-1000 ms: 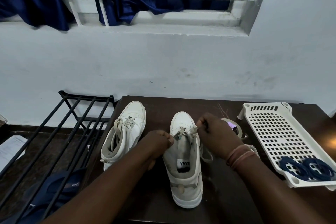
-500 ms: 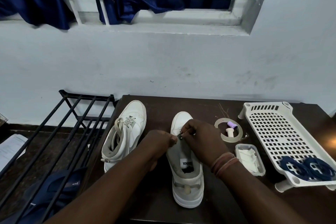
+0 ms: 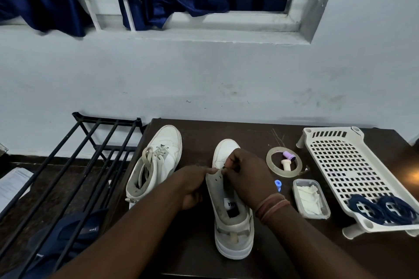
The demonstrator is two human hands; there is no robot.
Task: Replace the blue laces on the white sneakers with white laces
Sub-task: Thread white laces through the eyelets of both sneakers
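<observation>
Dark table (image 3: 260,133), both hands (image 3: 246,179) pinching the sneaker (image 3: 226,152) eyelet flap, label unreadable.

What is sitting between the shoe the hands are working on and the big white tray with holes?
In the head view, between the sneaker and the white tray lie a tape ring with small spools inside, and nearer, a clear tub of white stuff.

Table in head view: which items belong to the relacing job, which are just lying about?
Job:
near sneaker, pinched by left hand and right hand
far sneaker, white-laced
blue laces in the white tray

Lying about:
tape ring
clear tub
black rack
</observation>
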